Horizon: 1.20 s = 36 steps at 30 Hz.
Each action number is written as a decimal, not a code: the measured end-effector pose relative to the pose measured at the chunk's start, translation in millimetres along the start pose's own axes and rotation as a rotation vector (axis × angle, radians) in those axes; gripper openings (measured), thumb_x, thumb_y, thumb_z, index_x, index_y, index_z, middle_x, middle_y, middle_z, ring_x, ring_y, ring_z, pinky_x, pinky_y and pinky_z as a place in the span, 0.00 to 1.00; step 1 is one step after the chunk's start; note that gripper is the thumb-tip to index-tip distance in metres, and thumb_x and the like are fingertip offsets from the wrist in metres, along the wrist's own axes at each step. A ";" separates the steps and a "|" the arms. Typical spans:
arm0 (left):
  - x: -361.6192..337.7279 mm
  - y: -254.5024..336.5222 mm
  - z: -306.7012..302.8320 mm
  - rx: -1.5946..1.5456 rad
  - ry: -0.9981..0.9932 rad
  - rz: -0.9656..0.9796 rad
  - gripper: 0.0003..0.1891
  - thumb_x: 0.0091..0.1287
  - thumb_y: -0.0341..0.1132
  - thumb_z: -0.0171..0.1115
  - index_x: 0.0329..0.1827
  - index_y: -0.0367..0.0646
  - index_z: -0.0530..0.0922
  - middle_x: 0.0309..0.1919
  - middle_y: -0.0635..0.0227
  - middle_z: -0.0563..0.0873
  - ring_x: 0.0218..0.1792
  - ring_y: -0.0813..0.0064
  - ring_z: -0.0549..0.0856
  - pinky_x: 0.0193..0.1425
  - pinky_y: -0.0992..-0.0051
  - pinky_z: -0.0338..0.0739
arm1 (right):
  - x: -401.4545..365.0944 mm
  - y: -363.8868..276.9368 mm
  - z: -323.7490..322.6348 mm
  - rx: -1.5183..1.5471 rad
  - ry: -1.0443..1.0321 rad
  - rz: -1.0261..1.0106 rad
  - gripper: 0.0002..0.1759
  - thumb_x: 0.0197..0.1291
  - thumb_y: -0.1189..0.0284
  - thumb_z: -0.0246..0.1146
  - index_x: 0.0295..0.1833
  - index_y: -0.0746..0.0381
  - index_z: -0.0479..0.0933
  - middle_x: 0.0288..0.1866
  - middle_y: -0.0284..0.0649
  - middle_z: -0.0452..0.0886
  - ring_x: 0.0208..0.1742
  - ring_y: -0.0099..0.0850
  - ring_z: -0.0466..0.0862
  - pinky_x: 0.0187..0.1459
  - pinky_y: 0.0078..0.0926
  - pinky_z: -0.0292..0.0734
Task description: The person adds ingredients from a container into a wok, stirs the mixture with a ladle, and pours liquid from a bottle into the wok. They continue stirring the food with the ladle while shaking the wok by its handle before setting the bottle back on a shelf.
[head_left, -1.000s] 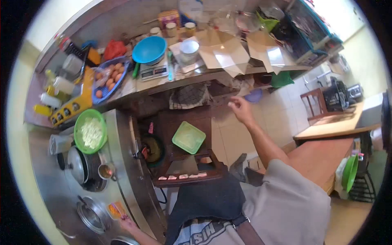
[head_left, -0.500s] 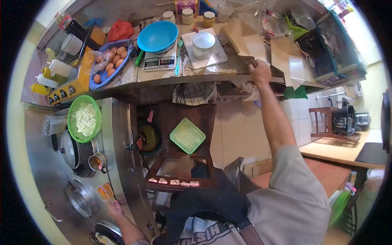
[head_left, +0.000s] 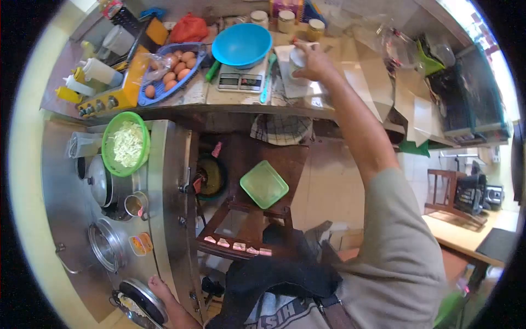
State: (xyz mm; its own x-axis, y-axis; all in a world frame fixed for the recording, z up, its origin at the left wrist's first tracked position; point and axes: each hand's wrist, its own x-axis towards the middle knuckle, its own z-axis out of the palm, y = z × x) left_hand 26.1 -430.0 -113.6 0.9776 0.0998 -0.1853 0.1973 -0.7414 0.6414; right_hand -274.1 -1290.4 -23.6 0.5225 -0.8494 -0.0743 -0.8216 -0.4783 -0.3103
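Observation:
My right hand (head_left: 316, 63) reaches over the back counter to a white-lidded jar (head_left: 298, 59). Its thumb and fingers span the jar's lid from either side. Under the jar lies a pale square board (head_left: 312, 90). Down at the lower left, my left hand (head_left: 158, 286) is beside the rim of a dark pan (head_left: 143, 293) with pale food in it. Most of its fingers are hidden. A small clear tub of orange food (head_left: 141, 244) sits just above that hand on the steel worktop.
A blue bowl (head_left: 241, 45) stands on a kitchen scale (head_left: 240, 82), beside a basket of eggs (head_left: 171, 74). Shredded cabbage fills a green colander (head_left: 126, 143). Brown cardboard (head_left: 361, 71) covers the counter's right part. A green tray (head_left: 264, 185) rests on a wooden chair (head_left: 230, 219).
My right hand has left the cardboard edge and moved left to the white-lidded jar. My left hand has drawn down from the orange-food tub to the pan. The view has shifted.

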 end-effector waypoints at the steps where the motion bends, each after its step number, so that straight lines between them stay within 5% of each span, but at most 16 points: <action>1: -5.6 -8.1 -4.2 0.086 -0.030 0.044 0.14 0.66 0.38 0.59 0.48 0.36 0.74 0.27 0.69 0.77 0.26 0.79 0.76 0.28 0.80 0.72 | 10.8 0.9 -0.5 -0.006 0.054 0.016 0.50 0.41 0.55 0.75 0.70 0.55 0.59 0.64 0.54 0.68 0.64 0.50 0.71 0.64 0.41 0.67; 4: -58.3 -54.8 -7.9 0.068 -0.109 0.349 0.17 0.64 0.39 0.62 0.46 0.33 0.75 0.31 0.67 0.79 0.30 0.76 0.79 0.35 0.78 0.76 | 64.6 35.5 10.6 -0.034 0.180 -0.139 0.41 0.42 0.61 0.74 0.64 0.59 0.67 0.59 0.53 0.73 0.60 0.47 0.74 0.60 0.41 0.69; 5: -95.6 -39.1 -9.5 0.241 -0.243 0.237 0.17 0.63 0.39 0.64 0.46 0.33 0.76 0.32 0.65 0.81 0.33 0.74 0.81 0.39 0.76 0.77 | 84.9 58.7 31.2 -0.102 0.388 -0.235 0.30 0.46 0.64 0.72 0.56 0.61 0.73 0.48 0.49 0.81 0.50 0.41 0.81 0.51 0.37 0.75; 9: -215.3 -56.0 14.6 0.374 -0.859 -0.456 0.33 0.64 0.49 0.61 0.66 0.37 0.66 0.51 0.54 0.82 0.51 0.64 0.81 0.54 0.66 0.76 | 81.5 93.5 35.0 -0.013 0.249 -0.200 0.31 0.50 0.59 0.68 0.59 0.62 0.71 0.50 0.48 0.80 0.50 0.38 0.80 0.52 0.36 0.75; 11: -270.3 -136.5 13.0 0.097 -0.973 -0.385 0.38 0.64 0.53 0.60 0.71 0.42 0.60 0.61 0.51 0.73 0.60 0.63 0.74 0.59 0.65 0.73 | 76.8 84.9 48.3 0.027 0.225 -0.177 0.32 0.53 0.56 0.66 0.60 0.62 0.70 0.52 0.47 0.79 0.50 0.36 0.80 0.52 0.35 0.75; 14: -276.3 -123.2 -5.6 -0.136 -0.899 -0.653 0.39 0.63 0.56 0.60 0.72 0.44 0.59 0.65 0.50 0.69 0.64 0.60 0.71 0.61 0.64 0.72 | 23.8 -24.7 53.7 0.340 0.159 -0.110 0.34 0.56 0.52 0.63 0.62 0.62 0.69 0.54 0.47 0.78 0.50 0.34 0.80 0.53 0.34 0.76; 18: -275.3 -121.1 -55.9 -0.015 -0.798 -0.818 0.41 0.61 0.55 0.62 0.72 0.43 0.58 0.62 0.49 0.72 0.61 0.61 0.74 0.59 0.66 0.73 | -158.3 -252.6 65.4 0.834 -0.538 -0.347 0.35 0.62 0.51 0.60 0.65 0.64 0.67 0.55 0.47 0.77 0.51 0.33 0.80 0.53 0.33 0.77; 20: -276.0 -179.9 -69.0 -0.081 -0.634 -0.772 0.39 0.59 0.51 0.65 0.70 0.41 0.62 0.59 0.52 0.76 0.54 0.60 0.79 0.57 0.65 0.74 | -262.1 -362.2 89.5 0.989 -0.975 -0.474 0.37 0.61 0.51 0.60 0.65 0.68 0.65 0.57 0.50 0.77 0.54 0.38 0.79 0.52 0.32 0.77; 23: -269.6 -310.7 -71.9 -0.188 -0.416 -0.664 0.32 0.60 0.44 0.65 0.66 0.41 0.68 0.53 0.56 0.81 0.47 0.58 0.82 0.52 0.63 0.77 | -425.1 -509.4 153.4 0.749 -1.388 -0.667 0.35 0.64 0.52 0.58 0.66 0.68 0.65 0.58 0.48 0.76 0.57 0.38 0.77 0.54 0.35 0.75; 24: -264.2 -327.1 -83.7 -0.403 -0.313 -0.734 0.29 0.61 0.43 0.65 0.64 0.41 0.69 0.51 0.57 0.81 0.46 0.60 0.83 0.49 0.65 0.78 | -476.8 -553.1 192.3 0.627 -1.398 -0.834 0.38 0.63 0.49 0.57 0.67 0.67 0.64 0.59 0.46 0.75 0.57 0.36 0.77 0.55 0.34 0.73; 26: -235.9 -335.2 -117.9 -0.825 -0.103 -0.851 0.24 0.62 0.42 0.63 0.59 0.42 0.72 0.48 0.59 0.82 0.42 0.64 0.83 0.44 0.68 0.79 | -590.5 -650.9 230.8 0.456 -1.468 -0.923 0.49 0.59 0.40 0.55 0.66 0.76 0.61 0.64 0.61 0.69 0.65 0.45 0.71 0.65 0.37 0.64; 28: -201.7 -364.3 -149.2 -1.154 0.067 -0.824 0.20 0.65 0.43 0.62 0.56 0.43 0.73 0.42 0.64 0.82 0.40 0.67 0.83 0.43 0.69 0.79 | -688.6 -734.9 286.2 0.252 -1.235 -1.093 0.49 0.59 0.41 0.55 0.66 0.76 0.62 0.63 0.61 0.70 0.64 0.47 0.72 0.65 0.36 0.64; 29: -187.1 -375.6 -157.8 -1.258 0.122 -0.848 0.19 0.65 0.43 0.62 0.54 0.44 0.73 0.43 0.64 0.82 0.39 0.67 0.83 0.43 0.70 0.78 | -724.5 -755.4 310.7 0.188 -1.146 -1.137 0.45 0.60 0.45 0.57 0.65 0.76 0.63 0.61 0.60 0.72 0.62 0.48 0.74 0.65 0.36 0.65; 32: -145.7 -341.7 -222.5 -1.517 0.085 -0.685 0.19 0.68 0.49 0.55 0.53 0.46 0.73 0.42 0.65 0.82 0.38 0.68 0.82 0.44 0.67 0.77 | -767.1 -776.5 374.0 0.444 -1.656 -0.917 0.34 0.61 0.52 0.58 0.61 0.70 0.69 0.56 0.52 0.75 0.54 0.37 0.77 0.54 0.35 0.72; 33: -131.5 -345.8 -232.6 -1.617 0.020 -0.652 0.20 0.69 0.51 0.53 0.54 0.46 0.73 0.42 0.65 0.82 0.38 0.68 0.82 0.45 0.65 0.77 | -766.8 -777.1 387.9 0.334 -1.622 -0.950 0.31 0.61 0.57 0.60 0.63 0.66 0.66 0.53 0.48 0.76 0.50 0.36 0.77 0.50 0.39 0.73; 36: -101.8 -303.1 -285.9 -1.667 -0.155 -0.517 0.22 0.71 0.54 0.48 0.56 0.47 0.72 0.44 0.65 0.82 0.41 0.67 0.81 0.46 0.63 0.76 | -763.8 -752.9 365.5 0.548 -1.644 -0.520 0.38 0.61 0.55 0.59 0.70 0.63 0.56 0.53 0.45 0.76 0.48 0.36 0.77 0.47 0.41 0.72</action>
State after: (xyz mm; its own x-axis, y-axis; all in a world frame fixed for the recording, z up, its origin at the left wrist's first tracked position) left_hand -112.2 -25.8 -76.2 0.7998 -0.0471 -0.5984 0.4130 0.7666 0.4916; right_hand 28.7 -200.0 -79.6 0.6213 0.5740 -0.5334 -0.5356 -0.1859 -0.8238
